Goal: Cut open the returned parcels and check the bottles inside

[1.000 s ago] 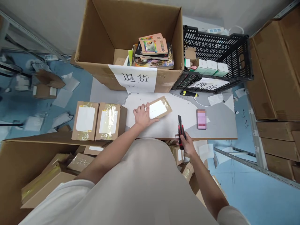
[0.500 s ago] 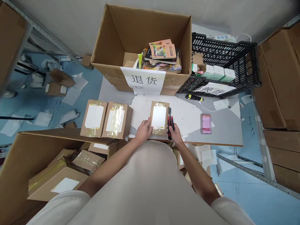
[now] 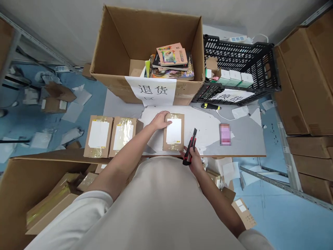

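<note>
In front of me on the table lies a small cardboard box point(image 3: 173, 146) with a white label and clear tape over its ends. My left hand point(image 3: 160, 121) is closed on the box's far left corner, the thumb on top and the fingers at the far edge. At the near right corner, my right hand point(image 3: 195, 159) holds a red and black box cutter point(image 3: 193, 143) with its dark tip pointing away from me. Some right-hand fingers reach to the box's near edge; whether they touch it I cannot tell.
Two taped boxes point(image 3: 98, 137) stand at left. Behind are a large carton point(image 3: 114, 81) of books and a black crate point(image 3: 262, 74) with small boxes. A pink blurred item point(image 3: 225, 134) and a black-yellow tool point(image 3: 210, 106) lie right. A big carton point(image 3: 15, 194) holds parcels.
My left hand has slid from the box's near left side up to its far left corner. The right hand and cutter have come nearer to me, the cutter now tilted. The view has shifted slightly.
</note>
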The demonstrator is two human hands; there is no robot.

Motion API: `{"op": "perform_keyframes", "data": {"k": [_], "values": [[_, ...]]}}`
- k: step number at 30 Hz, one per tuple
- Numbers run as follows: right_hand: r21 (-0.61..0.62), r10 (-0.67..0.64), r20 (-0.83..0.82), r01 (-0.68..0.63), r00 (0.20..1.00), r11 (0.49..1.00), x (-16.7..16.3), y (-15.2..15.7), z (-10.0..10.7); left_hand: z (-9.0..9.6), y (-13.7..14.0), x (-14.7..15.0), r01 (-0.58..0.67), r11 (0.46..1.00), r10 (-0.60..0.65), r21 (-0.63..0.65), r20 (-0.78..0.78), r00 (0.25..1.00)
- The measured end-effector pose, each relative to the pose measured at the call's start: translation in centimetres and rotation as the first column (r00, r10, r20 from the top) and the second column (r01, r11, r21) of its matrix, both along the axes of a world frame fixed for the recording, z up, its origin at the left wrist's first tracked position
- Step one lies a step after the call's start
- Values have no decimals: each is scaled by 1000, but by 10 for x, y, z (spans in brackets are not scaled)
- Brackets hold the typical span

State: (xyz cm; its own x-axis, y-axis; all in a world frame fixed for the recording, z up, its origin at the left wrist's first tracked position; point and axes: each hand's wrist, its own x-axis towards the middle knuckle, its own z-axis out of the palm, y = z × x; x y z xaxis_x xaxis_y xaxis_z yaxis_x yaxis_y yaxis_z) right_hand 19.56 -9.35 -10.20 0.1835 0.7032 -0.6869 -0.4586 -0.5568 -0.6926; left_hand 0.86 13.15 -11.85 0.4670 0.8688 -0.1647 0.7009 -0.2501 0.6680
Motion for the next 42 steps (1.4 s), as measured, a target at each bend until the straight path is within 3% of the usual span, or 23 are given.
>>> {"op": "perform_keyframes", "data": {"k": [3,7,11,14,17,20,23,25,30,36,42], "values": [[53,-57,88,52,994,997,12,14,-3,3,-29,-12,-207,978,208,29,-43,977],[232,-140,160,101,977,968,33,49,-5,9,-96,-28,-507,861,497,-43,-149,855],[305,-54,146,7,988,952,42,83,-8,11,-140,-32,-626,759,598,-178,-189,779],[305,6,176,-61,984,950,43,91,-12,11,-143,-30,-664,738,652,-117,-131,747],[276,39,249,-110,968,955,49,82,-14,12,-132,-27,-586,807,590,75,-47,806],[163,133,385,-209,913,964,66,62,-10,17,-118,-21,-291,929,320,228,-98,942],[41,269,465,-324,844,945,84,41,-2,23,-103,-10,39,976,13,212,-241,970],[17,318,472,-369,822,929,91,32,3,24,-95,-3,141,974,-83,176,-300,950],[-26,415,433,-449,800,893,92,28,10,23,-90,5,129,979,-67,158,-346,936],[-63,452,367,-463,813,884,91,34,13,22,-91,4,116,978,-58,173,-309,949],[-129,558,414,-560,719,818,99,35,26,21,-95,7,88,982,-33,166,-307,951]]}}
